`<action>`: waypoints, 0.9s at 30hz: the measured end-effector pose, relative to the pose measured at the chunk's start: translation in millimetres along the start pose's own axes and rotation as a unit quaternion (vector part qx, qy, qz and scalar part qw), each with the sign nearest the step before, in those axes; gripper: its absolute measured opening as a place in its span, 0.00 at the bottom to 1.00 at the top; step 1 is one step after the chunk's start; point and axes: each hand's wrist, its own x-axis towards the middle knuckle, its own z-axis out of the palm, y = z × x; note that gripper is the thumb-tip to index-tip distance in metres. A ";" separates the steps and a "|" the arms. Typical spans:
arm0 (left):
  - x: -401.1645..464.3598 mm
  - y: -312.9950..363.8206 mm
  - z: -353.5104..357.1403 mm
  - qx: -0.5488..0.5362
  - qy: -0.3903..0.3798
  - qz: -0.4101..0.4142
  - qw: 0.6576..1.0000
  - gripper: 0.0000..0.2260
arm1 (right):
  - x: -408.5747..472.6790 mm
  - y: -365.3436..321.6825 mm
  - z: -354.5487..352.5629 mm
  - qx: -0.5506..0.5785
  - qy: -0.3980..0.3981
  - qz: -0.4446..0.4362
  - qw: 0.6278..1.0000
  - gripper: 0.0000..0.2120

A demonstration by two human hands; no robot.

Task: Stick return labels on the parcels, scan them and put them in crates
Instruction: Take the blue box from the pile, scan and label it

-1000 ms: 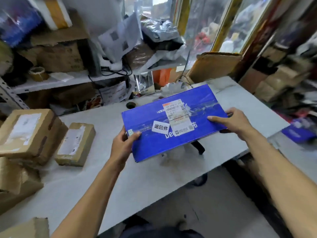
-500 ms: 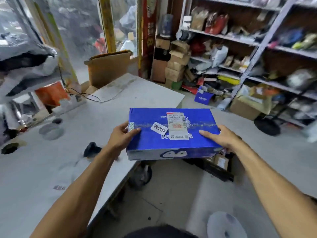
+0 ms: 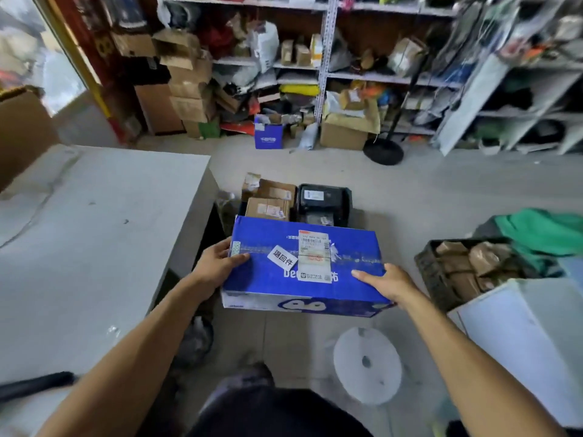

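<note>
Both arms reach forward. Left hand (image 3: 217, 263) grips the blue parcel's (image 3: 347, 247) left end, thumb on top; right hand (image 3: 389, 283) clasps its right near corner. Parcel held level above the floor, near the crate (image 3: 347, 200), long axis left-right, return label (image 3: 282, 255) facing up.
</note>
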 end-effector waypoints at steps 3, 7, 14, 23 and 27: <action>37.8 -8.0 21.7 0.009 -0.032 -0.043 0.999 0.19 | 19.5 19.6 -5.0 0.017 -0.001 0.036 0.999 0.24; 96.9 -13.8 52.4 0.025 -0.046 -0.089 0.995 0.21 | 63.7 31.4 -8.5 0.040 -0.002 0.077 0.996 0.19; 252.7 -8.4 105.5 0.029 -0.064 -0.157 0.985 0.25 | 190.6 11.0 -34.8 0.057 0.007 0.127 0.990 0.15; 400.5 12.1 160.8 0.055 -0.042 -0.250 0.966 0.25 | 346.2 -39.4 -78.0 0.036 0.034 0.165 0.985 0.22; 450.6 5.0 179.7 0.072 -0.024 -0.277 0.958 0.22 | 399.7 -44.4 -80.1 0.023 0.027 0.180 0.983 0.25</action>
